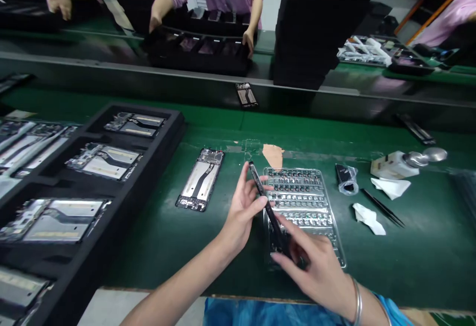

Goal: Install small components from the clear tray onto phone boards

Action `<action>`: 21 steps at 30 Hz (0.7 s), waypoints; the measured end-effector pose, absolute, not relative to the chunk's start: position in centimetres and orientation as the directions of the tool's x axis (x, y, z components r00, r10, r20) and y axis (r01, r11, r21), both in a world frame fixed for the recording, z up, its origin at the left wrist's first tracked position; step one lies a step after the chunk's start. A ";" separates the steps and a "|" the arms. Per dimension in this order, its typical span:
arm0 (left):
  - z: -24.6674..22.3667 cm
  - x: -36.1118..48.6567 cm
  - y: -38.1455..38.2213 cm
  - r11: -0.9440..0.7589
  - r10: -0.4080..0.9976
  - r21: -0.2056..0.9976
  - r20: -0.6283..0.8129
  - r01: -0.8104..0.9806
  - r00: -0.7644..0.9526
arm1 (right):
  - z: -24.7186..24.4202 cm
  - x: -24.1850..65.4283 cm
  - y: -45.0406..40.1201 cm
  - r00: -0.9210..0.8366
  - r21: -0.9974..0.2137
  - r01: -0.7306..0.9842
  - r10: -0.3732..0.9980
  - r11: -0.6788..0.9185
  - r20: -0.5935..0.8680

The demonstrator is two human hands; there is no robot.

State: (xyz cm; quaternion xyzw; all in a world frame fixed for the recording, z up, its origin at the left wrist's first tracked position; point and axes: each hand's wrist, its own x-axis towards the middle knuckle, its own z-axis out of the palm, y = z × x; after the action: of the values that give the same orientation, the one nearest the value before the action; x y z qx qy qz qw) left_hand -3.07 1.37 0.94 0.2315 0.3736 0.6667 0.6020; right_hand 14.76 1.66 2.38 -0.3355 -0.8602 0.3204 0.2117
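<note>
My left hand (243, 207) and my right hand (312, 261) both grip a slim black phone frame (268, 211), held edge-on and tilted above a clear plastic blister tray (303, 207) of small dark parts. Its lower end is hidden behind my right fingers. Left of my hands, a phone chassis (200, 180) lies face up on the green mat (420, 251). Further left, a black foam tray (134, 108) holds several similar chassis in its compartments. Steel tweezers (383, 207) lie to the right of the blister tray.
A white bottle (394, 165), wipes (369, 218) and a small bag (347, 180) sit on the right. A phone part (246, 94) rests on the conveyor rail (334, 89). Beyond it, a co-worker's hands (247, 41) grip a black tray (199, 53), beside a tall black stack (305, 28).
</note>
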 end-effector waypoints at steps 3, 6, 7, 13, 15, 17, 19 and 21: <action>0.9 -3.1 1.5 0.002 0.973 0.833 -0.128 -0.553 -0.191 | 3.2 14.8 4.5 -0.546 -0.786 0.505 0.837 0.356 0.029; 0.9 -3.3 1.5 0.030 0.982 0.876 -0.116 -0.481 -0.151 | 3.8 14.4 10.5 -0.396 -0.927 0.368 0.889 -0.075 -0.229; 0.9 -3.3 1.5 0.036 0.984 0.897 -0.110 -0.441 -0.143 | 3.8 14.1 12.8 -0.319 -0.935 0.306 0.905 -0.181 -0.280; 0.4 -3.1 1.6 0.025 0.994 0.994 -0.036 -0.102 -0.105 | 1.7 11.5 25.2 0.017 -0.930 0.276 0.969 -0.242 -0.247; 0.2 -3.1 1.7 0.051 0.995 0.995 -0.057 -0.080 -0.078 | 1.4 11.3 27.6 0.058 -0.923 0.298 0.970 -0.242 -0.236; 0.0 -3.0 1.8 0.088 0.993 0.992 -0.095 -0.091 -0.065 | 1.5 11.7 28.9 0.069 -0.917 0.330 0.975 -0.224 -0.213; -0.1 -3.0 1.9 0.120 0.991 0.987 -0.126 -0.110 -0.053 | 1.9 12.6 28.8 0.049 -0.909 0.376 0.983 -0.180 -0.174; -0.2 -2.9 1.9 0.138 0.989 0.982 -0.144 -0.128 -0.039 | 2.3 13.7 27.3 -0.020 -0.893 0.434 0.990 -0.118 -0.140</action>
State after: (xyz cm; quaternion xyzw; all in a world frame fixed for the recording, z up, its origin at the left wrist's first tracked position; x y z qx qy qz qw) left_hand -2.93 1.87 -0.15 0.4190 0.5136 0.5055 0.5524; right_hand 13.70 27.32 2.30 -0.6176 -0.5766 0.4213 0.3297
